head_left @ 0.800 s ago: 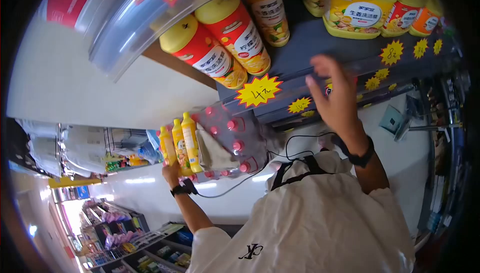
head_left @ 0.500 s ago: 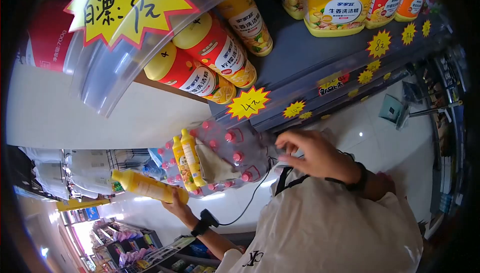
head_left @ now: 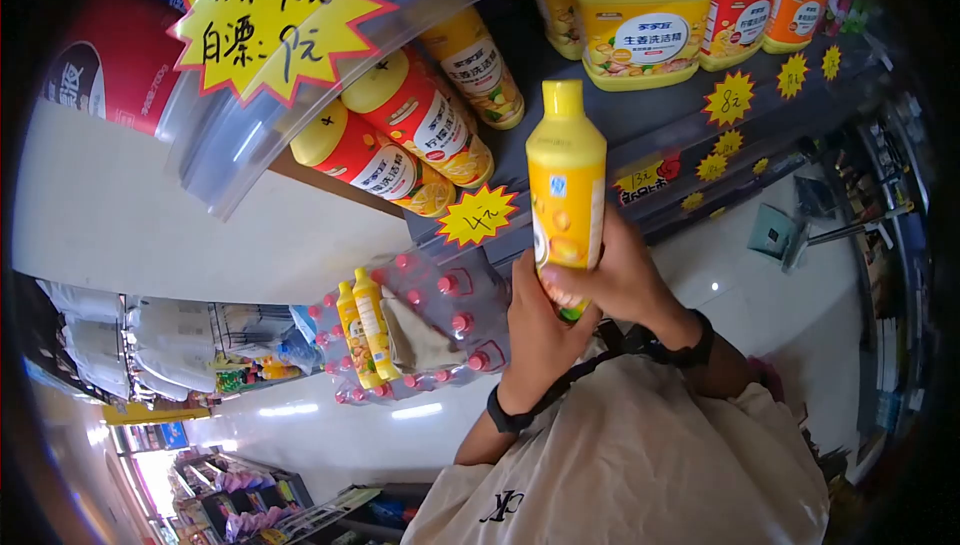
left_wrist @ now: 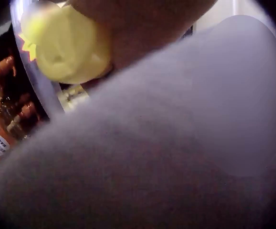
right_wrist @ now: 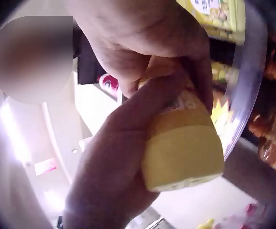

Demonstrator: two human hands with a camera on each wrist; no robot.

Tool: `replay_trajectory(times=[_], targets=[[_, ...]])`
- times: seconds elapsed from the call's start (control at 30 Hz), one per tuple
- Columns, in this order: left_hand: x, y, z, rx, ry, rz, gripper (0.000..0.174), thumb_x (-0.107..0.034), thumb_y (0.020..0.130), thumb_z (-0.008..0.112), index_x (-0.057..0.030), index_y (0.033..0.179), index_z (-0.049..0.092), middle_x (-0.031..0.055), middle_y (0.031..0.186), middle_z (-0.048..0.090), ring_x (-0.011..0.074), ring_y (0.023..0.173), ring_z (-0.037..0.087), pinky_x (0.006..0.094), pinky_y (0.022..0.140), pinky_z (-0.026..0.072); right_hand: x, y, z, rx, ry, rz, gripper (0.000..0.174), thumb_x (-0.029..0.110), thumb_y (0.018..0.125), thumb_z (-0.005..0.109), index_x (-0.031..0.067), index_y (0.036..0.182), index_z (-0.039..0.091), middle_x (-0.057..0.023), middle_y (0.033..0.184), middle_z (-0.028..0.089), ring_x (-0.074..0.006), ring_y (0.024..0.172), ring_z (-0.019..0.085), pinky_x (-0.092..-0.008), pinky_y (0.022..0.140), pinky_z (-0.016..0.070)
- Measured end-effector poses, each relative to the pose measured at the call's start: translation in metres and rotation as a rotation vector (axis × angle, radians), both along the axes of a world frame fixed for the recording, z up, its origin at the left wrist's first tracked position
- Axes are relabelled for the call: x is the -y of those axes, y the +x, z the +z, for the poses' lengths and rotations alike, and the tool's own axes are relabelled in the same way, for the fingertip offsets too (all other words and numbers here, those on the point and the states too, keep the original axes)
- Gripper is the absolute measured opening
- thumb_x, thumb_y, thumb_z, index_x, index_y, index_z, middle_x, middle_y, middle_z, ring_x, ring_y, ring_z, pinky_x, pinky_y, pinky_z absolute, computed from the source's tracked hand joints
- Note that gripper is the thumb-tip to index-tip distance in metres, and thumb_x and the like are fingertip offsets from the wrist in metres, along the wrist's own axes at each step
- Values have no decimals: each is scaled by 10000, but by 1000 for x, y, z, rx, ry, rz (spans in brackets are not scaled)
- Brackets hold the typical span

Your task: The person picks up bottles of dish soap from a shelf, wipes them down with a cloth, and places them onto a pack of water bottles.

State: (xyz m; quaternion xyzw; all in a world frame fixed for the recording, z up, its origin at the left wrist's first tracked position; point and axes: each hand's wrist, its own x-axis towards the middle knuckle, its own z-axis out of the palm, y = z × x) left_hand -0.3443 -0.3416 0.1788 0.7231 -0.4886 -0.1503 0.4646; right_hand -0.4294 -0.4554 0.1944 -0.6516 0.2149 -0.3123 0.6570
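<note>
A yellow dish soap bottle (head_left: 567,195) stands nearly upright before the shelf in the head view, cap at the top. Both hands are around its lower part. My left hand (head_left: 545,325) holds it near the base, and my right hand (head_left: 630,270) grips it from the right, thumb across the front. In the right wrist view the bottle's base (right_wrist: 183,157) faces the camera between the hands. Part of the yellow bottle (left_wrist: 68,47) shows blurred in the left wrist view. Two similar yellow bottles (head_left: 372,323) lie on a wrapped pack of red-capped bottles (head_left: 462,297), beside a beige cloth (head_left: 415,335).
The dark shelf (head_left: 560,135) bears red-and-yellow soap bottles (head_left: 375,165) and large yellow jugs (head_left: 645,40). Starburst price tags (head_left: 476,215) line its front edge, and a bigger tag (head_left: 283,20) hangs on the clear strip above. Bagged goods (head_left: 170,335) stand at the left.
My left hand has lifted one yellow bottle off the pack and carried it right and up to the shelf front. My right hand has come down from the shelf and taken hold of it too.
</note>
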Motion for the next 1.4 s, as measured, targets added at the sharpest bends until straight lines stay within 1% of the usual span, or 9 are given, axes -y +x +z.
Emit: replay_trajectory(times=[0.13,0.23,0.33,0.57,0.77,0.87,1.07,1.13,1.4], targets=[[8,2,15,-338,-2,-178,743,-73,785,737,20,1355,270,139,1224,469,213,1140,486,342,974,405,19,-2,-5,173,69,25,581,221,783,748,1,1239,461,-117,1133,605,-195,1038,603,-346,892,479],[13,0,16,-461,-21,-128,758,-79,782,741,23,1362,264,168,1230,459,230,1138,492,349,959,413,27,1,-2,200,20,24,592,191,783,749,5,1256,446,-108,1160,585,-180,1062,584,-342,908,472],[25,-1,10,-114,-14,-4,759,-53,761,747,39,1349,275,252,1192,527,318,1100,583,381,908,469,31,8,10,175,-57,-4,613,119,760,762,12,1264,430,-90,1154,581,-159,1056,579,-331,907,476],[64,8,-13,365,-221,188,721,1,742,693,75,1342,300,264,1239,447,415,1145,492,434,960,403,36,27,29,96,-161,-126,622,74,698,808,9,1212,463,-94,1098,613,-159,1028,598,-322,894,480],[61,22,2,59,-199,-17,773,-35,743,728,79,1357,272,273,1153,514,423,1041,547,425,903,447,68,28,36,224,-5,201,707,27,672,805,-3,1274,434,-97,1155,600,-168,1058,593,-325,927,472],[67,28,1,206,-266,90,668,-51,748,740,50,1289,361,251,1161,538,427,1028,562,419,866,466,73,30,39,297,24,328,704,21,695,792,-8,1295,426,-99,1192,588,-175,1085,588,-331,950,465],[83,36,9,491,-356,166,604,-72,756,709,43,1275,423,251,1255,439,437,1144,425,476,952,371,57,34,54,165,-513,-5,648,129,671,831,-11,1213,503,-131,1149,618,-226,1054,609,-358,912,475],[90,39,5,409,-424,169,480,-80,788,670,10,1227,500,232,1277,427,433,1161,410,488,968,355,55,38,54,205,-587,-78,659,151,647,844,-12,1193,514,-154,1123,625,-258,1037,617,-366,902,476],[104,45,10,342,-380,228,562,56,780,596,47,1304,391,269,1266,425,472,1147,437,474,937,407,78,62,42,177,-629,-125,572,95,633,821,4,1127,547,-221,1074,634,-401,1016,613,-406,860,496]])
